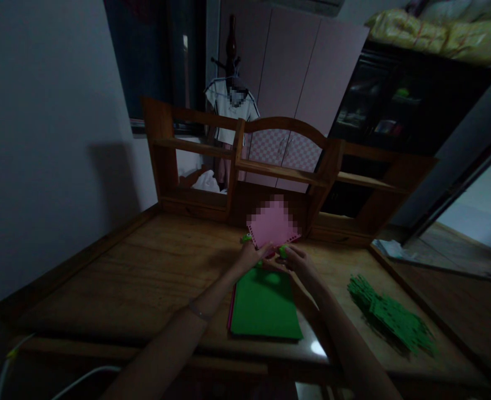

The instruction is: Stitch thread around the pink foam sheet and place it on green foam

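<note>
A pink sheet of paper (pixel 273 223) is raised over the desk, a row of small cut-outs along its lower edges. My left hand (pixel 256 255) is closed on its near corner. Beside it, the closed fingers of my right hand (pixel 297 260) grip a small green hole punch (pixel 283 251) at the paper's near right edge. Something red shows between the hands, too small to name. Below them lies a stack of green paper (pixel 266 305) with a pink edge showing at its left. Another small green thing (pixel 246 238) sits behind my left hand.
A pile of green cut paper (pixel 389 314) lies on the right of the wooden desk (pixel 145 266). A wooden shelf unit (pixel 282 172) borders the back, with a wall (pixel 53 139) to the left. A white cable (pixel 90 373) hangs at the front left.
</note>
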A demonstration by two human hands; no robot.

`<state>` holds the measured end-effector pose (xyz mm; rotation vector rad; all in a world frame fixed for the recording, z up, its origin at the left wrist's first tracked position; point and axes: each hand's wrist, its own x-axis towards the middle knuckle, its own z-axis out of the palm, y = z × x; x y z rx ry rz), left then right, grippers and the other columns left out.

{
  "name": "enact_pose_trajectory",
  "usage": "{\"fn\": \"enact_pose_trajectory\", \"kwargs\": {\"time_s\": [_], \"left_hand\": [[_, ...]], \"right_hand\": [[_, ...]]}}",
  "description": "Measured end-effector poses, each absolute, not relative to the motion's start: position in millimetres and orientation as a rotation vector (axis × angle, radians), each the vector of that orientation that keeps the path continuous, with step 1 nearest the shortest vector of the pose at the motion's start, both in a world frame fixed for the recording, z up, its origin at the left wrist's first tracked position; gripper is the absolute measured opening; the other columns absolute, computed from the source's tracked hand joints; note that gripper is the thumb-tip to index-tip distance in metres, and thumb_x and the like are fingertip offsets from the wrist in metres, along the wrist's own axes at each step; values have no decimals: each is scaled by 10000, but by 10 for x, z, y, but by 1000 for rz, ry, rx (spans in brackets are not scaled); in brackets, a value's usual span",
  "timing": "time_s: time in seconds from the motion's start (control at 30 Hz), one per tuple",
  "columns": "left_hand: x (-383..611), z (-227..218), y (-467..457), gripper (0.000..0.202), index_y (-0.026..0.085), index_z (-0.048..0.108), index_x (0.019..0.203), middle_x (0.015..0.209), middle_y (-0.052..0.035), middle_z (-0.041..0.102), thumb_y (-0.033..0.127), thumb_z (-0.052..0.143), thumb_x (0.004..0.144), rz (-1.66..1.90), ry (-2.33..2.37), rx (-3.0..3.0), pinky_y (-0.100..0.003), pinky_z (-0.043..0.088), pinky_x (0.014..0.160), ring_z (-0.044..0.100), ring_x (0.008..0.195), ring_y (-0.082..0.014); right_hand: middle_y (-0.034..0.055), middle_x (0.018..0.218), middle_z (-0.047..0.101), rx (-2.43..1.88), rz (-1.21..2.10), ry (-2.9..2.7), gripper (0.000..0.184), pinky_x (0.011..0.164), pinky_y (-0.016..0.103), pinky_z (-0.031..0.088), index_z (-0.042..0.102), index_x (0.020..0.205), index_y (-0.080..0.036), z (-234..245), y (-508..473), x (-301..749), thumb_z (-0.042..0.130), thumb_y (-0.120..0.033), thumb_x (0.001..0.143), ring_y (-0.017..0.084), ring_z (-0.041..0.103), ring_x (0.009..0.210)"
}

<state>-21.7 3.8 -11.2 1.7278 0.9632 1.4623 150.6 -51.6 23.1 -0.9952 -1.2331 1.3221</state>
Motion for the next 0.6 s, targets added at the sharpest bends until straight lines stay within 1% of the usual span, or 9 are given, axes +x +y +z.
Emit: {"fn": "enact_pose_trajectory", "kwargs": {"time_s": [0.1,0.23,0.37,0.47,0.6], "left_hand": [[-244,-118,48,380,151,666,1037,997,-93,695,419,603,774,1454,1010,1727,-329,499,825,639,929,-221],[-278,-102,51,381,136,674,1004,993,-105,695,435,578,788,1476,1050,1670,-314,497,816,639,934,-222],[-287,-103,63,377,133,687,942,946,-112,702,456,579,778,1490,1098,1594,-299,501,761,650,873,-222],[-287,-120,78,388,127,694,922,912,-120,705,466,578,775,1522,1143,1566,-294,494,741,650,842,-222],[-290,-134,91,400,118,697,897,879,-125,707,478,578,769,1536,1179,1561,-281,486,711,650,825,-222]], "right_hand": [[44,889,700,-1006,1309,-1203,368,589,268,457,689,887,-201,230,-505,1509,708,-497,668,182,642,695],[55,900,701,-990,1311,-1192,376,598,281,467,693,915,-196,262,-512,1513,698,-492,683,189,646,699],[66,933,701,-993,1315,-1172,388,609,292,475,687,956,-203,262,-509,1517,687,-491,696,191,648,702],[77,968,695,-978,1330,-1174,386,622,294,482,689,946,-198,234,-489,1521,685,-493,697,194,649,726],[82,918,702,-990,1352,-1160,415,554,272,468,694,909,-188,204,-467,1521,713,-512,651,187,645,672]]}}
